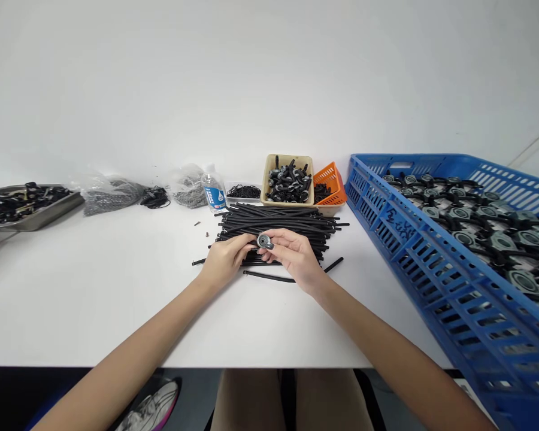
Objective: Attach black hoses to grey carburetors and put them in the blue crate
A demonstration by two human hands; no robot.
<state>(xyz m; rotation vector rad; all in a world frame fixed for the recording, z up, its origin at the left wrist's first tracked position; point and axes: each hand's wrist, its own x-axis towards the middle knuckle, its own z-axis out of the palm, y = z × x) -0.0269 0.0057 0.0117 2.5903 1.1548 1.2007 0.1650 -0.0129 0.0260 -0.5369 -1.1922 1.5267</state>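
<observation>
Between the fingers of my right hand (299, 258) is a small round grey fitting (265, 241) with a dark hole in its middle, its open face turned up toward me. My left hand (223, 260) is closed in a pinch just left of the fitting; something dark shows at its fingertips, too small to make out. Both hands are over a pile of black rubber tubes (278, 221) lying crosswise on the white table. One loose black tube (269, 276) lies nearer to me, partly hidden by my right hand.
A cream bin (264, 196) of dark fittings and an orange basket (340, 194) stand behind the tubes. A large blue crate (413, 263) with rows of parts flanks the right. Leftward are a bottle (214, 193), plastic bags (112, 194) and a metal tray (49, 219).
</observation>
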